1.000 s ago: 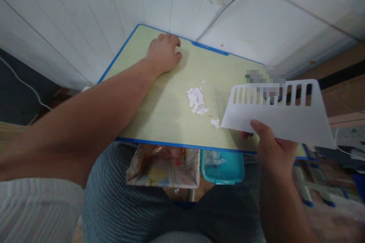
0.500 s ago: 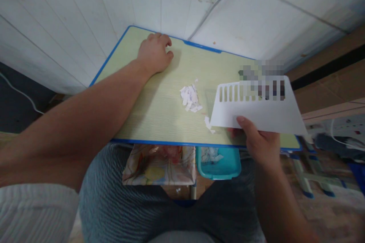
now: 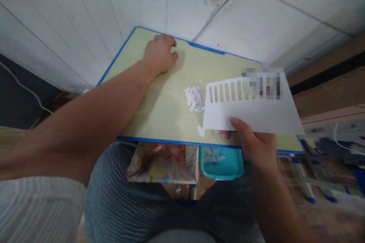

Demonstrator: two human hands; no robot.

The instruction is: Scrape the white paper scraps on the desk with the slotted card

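Note:
My right hand point(image 3: 252, 136) grips a flat white panel with a row of slots point(image 3: 222, 115) along its far edge. The thumb lies on top and the fingers are underneath. Part of the slotted edge is blurred out. Just left of the panel, a small heap of torn white paper scraps point(image 3: 194, 98) lies on the tabletop. One loose paper scrap point(image 3: 200, 131) sits nearer the front edge, by the panel's corner. At the back left, my left hand point(image 3: 161, 54) rests on the table, empty, its fingers curved and the thumb apart.
The pale green table point(image 3: 162, 110) has a blue rim and stands against a white wall point(image 3: 137, 0). Below its front edge are a teal plastic bin point(image 3: 222, 174) with paper scraps inside and a patterned box point(image 3: 162, 172). Brown cardboard point(image 3: 327, 79) stands at the right.
My right hand has moved the slotted panel left, up to the paper heap. The loose scrap has shifted left and closer to the front edge. My left hand stays in place.

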